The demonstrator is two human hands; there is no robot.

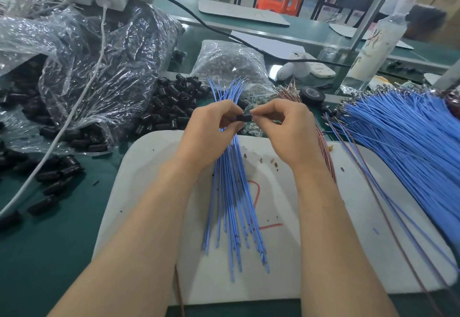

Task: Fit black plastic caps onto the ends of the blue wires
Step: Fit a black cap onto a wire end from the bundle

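Left hand (211,129) and right hand (286,129), grip tight on black cap (245,118) (blue wires (231,192) in left).

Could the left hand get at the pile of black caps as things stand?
Probably not yet: the pile of caps lies close with nothing between, but the left hand is gripping the blue wires and a cap.

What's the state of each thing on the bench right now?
left hand: grips blue wire bundle, fingertips on black cap
right hand: pinches black cap's right end
black cap: held between both hands
blue wire bundle: fanned out over white board
loose caps: heaped loose
large clear bag: open, caps spilling out
tape roll: lying flat
bottle: upright
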